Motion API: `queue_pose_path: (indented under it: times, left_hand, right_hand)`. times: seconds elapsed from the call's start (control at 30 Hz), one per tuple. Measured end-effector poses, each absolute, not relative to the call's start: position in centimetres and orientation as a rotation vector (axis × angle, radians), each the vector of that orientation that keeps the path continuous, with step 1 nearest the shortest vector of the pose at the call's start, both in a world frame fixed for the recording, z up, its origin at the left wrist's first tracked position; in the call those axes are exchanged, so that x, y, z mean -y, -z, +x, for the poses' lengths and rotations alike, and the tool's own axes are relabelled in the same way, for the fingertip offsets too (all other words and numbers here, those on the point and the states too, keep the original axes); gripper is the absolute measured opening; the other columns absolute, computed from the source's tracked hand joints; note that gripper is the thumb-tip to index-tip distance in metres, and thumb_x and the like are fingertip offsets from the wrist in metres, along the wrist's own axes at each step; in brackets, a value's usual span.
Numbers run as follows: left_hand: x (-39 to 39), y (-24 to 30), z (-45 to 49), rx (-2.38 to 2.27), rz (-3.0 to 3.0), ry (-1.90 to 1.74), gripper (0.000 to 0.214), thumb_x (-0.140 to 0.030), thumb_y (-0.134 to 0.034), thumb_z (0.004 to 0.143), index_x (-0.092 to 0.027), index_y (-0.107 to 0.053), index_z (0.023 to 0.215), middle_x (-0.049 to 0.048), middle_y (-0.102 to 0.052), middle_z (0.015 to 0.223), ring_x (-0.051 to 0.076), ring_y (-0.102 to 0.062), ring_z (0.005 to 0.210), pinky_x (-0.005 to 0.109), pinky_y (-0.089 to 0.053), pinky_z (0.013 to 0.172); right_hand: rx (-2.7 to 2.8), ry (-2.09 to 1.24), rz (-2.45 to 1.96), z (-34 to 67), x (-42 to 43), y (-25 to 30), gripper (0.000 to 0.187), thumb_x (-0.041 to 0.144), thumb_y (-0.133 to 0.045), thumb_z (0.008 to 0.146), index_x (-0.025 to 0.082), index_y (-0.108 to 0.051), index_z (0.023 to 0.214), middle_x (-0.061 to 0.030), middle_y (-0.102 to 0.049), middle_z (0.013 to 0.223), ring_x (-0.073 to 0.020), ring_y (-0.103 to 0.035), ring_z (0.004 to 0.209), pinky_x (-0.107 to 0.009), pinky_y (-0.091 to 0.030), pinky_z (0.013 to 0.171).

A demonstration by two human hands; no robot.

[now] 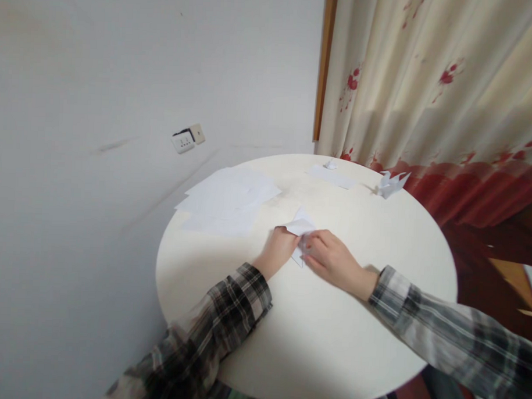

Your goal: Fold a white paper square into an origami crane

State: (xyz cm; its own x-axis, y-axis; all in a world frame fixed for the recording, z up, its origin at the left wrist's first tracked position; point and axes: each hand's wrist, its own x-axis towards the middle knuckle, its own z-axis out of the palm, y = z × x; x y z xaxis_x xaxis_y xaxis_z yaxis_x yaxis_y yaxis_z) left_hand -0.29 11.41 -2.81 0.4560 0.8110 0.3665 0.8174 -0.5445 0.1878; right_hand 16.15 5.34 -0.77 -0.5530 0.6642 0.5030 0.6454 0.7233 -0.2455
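A small folded piece of white paper is between my two hands, over the middle of the round white table. My left hand grips its left side, fingers curled round the edge. From the right, my right hand pinches the paper's lower right part with bent fingers. One point of the paper sticks up beyond my fingertips and another shows below them. The exact folds under my fingers are hidden and slightly blurred.
Loose white sheets lie spread at the table's back left. A folded paper crane stands at the back right. Near the far edge are a paper strip and a tiny folded paper piece. A wall borders the left, a curtain the back right.
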Motion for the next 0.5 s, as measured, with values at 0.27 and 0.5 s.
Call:
queue_pose_path:
  times: [0.27,0.5]
  left_hand:
    - [-11.57,2.32,-0.73,1.527,-2.694,0.768,0.021,-0.025,-0.048,0.087,-0.017,-0.067,0.082,0.0062,-0.070,0.085,0.018,-0.065,0.081,0.026,-0.047,0.080]
    - [-11.58,2.29,-0.68,1.524,-2.655,0.805,0.021,-0.026,-0.049,0.086,-0.016,-0.068,0.088,0.0077,-0.070,0.090,0.019,-0.065,0.084,0.028,-0.047,0.081]
  right_hand:
    - [2.504,-0.070,-0.900,16.23,-4.56,1.14,0.029,0.028,-0.042,0.089,0.015,-0.054,0.112,-0.0148,-0.055,0.116,-0.0233,-0.050,0.110,-0.040,-0.046,0.093]
    - [2.467,-0.051,-0.981,16.63,-4.59,1.47,0.038,0.029,-0.047,0.086,0.010,-0.051,0.118,-0.0190,-0.051,0.122,-0.0272,-0.044,0.118,-0.047,-0.041,0.099]
